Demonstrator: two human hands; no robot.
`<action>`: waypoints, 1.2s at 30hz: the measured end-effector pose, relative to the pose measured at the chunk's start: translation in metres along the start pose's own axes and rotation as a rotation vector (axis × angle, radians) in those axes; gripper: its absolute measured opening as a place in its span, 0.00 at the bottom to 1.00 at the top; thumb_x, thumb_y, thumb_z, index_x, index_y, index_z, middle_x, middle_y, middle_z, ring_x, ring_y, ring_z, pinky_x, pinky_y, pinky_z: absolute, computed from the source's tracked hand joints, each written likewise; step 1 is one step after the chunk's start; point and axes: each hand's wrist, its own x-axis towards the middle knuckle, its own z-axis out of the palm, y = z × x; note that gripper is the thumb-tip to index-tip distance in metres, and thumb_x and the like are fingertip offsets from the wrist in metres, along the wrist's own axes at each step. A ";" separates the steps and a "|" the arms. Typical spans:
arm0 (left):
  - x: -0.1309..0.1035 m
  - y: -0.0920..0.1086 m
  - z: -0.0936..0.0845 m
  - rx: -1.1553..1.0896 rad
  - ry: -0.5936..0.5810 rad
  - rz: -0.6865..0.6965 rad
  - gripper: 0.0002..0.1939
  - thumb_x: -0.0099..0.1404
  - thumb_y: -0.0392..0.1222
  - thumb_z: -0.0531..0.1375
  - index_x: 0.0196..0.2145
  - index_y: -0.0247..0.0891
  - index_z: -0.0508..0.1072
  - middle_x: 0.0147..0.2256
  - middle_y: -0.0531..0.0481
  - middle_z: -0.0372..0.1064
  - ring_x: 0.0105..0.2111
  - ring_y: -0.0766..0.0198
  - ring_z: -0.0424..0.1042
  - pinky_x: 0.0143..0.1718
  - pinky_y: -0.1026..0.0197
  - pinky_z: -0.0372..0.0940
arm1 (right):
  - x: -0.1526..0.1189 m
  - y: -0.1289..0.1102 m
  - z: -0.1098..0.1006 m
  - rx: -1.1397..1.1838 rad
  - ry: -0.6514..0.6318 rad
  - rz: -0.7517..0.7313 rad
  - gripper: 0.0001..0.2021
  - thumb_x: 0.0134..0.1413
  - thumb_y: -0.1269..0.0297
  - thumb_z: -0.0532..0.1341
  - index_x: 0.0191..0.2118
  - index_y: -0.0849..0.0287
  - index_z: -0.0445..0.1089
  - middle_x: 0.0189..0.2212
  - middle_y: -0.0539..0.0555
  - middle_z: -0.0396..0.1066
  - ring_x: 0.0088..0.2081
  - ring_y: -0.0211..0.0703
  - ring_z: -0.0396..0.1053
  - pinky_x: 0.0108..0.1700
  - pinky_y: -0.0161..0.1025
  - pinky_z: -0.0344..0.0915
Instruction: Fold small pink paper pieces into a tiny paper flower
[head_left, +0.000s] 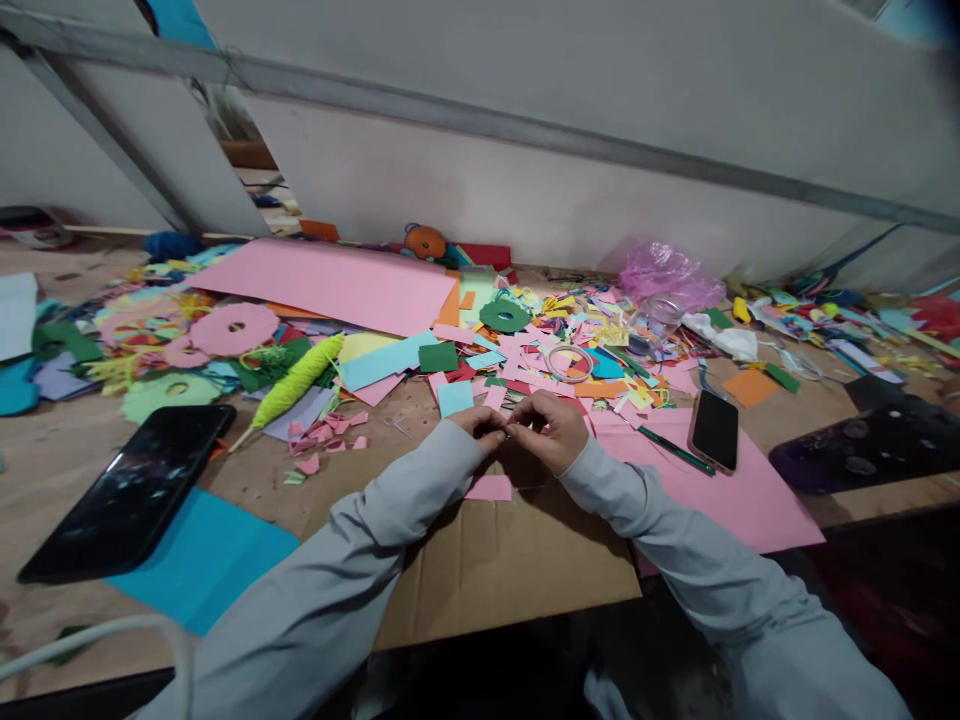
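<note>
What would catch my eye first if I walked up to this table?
Probably the big pink sheet lying across the paper scraps at the back left. Next, the lime yarn wound on a stick, just in front of it, and the shiny pink plastic bag against the wall, right of centre.

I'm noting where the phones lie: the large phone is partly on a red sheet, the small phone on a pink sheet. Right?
Not red: the head view shows the large phone partly on a blue sheet. The small phone is on a pink sheet.
</note>
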 end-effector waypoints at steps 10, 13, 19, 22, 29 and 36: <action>-0.004 0.017 -0.002 -0.118 0.029 0.004 0.13 0.48 0.48 0.65 0.25 0.36 0.71 0.22 0.53 0.69 0.23 0.68 0.65 0.27 0.64 0.60 | 0.002 0.011 0.006 0.570 -0.006 0.387 0.16 0.40 0.56 0.69 0.29 0.59 0.66 0.23 0.48 0.69 0.24 0.35 0.66 0.27 0.33 0.63; -0.003 0.019 -0.001 -0.143 0.086 0.002 0.15 0.46 0.50 0.66 0.24 0.37 0.70 0.19 0.55 0.66 0.20 0.69 0.62 0.24 0.65 0.58 | 0.002 0.009 0.006 0.588 -0.043 0.418 0.17 0.39 0.54 0.69 0.28 0.59 0.65 0.23 0.48 0.70 0.23 0.35 0.66 0.26 0.33 0.64; -0.004 0.019 -0.001 -0.200 0.065 -0.008 0.17 0.49 0.53 0.64 0.26 0.36 0.68 0.20 0.55 0.66 0.20 0.70 0.62 0.24 0.65 0.58 | 0.001 0.007 0.005 0.524 -0.129 0.396 0.16 0.43 0.53 0.67 0.27 0.61 0.67 0.21 0.48 0.68 0.23 0.35 0.66 0.26 0.33 0.63; -0.006 0.019 0.000 -0.227 0.007 -0.003 0.17 0.51 0.54 0.63 0.29 0.36 0.69 0.23 0.54 0.68 0.22 0.69 0.65 0.25 0.65 0.60 | 0.002 0.009 0.005 0.552 -0.061 0.394 0.15 0.42 0.54 0.68 0.27 0.61 0.68 0.22 0.48 0.68 0.23 0.34 0.64 0.26 0.33 0.62; -0.002 0.011 0.002 -0.154 -0.015 0.041 0.14 0.54 0.51 0.61 0.28 0.38 0.66 0.18 0.58 0.63 0.18 0.70 0.61 0.23 0.66 0.57 | 0.001 0.005 0.005 0.485 -0.106 0.364 0.15 0.44 0.53 0.66 0.27 0.61 0.67 0.21 0.48 0.67 0.23 0.35 0.65 0.26 0.33 0.62; -0.003 0.012 -0.002 0.056 0.052 0.067 0.09 0.53 0.46 0.61 0.26 0.38 0.68 0.19 0.57 0.65 0.21 0.69 0.62 0.24 0.66 0.58 | 0.000 0.008 0.005 0.431 -0.155 0.375 0.15 0.45 0.53 0.65 0.27 0.61 0.67 0.19 0.47 0.66 0.21 0.34 0.63 0.24 0.32 0.60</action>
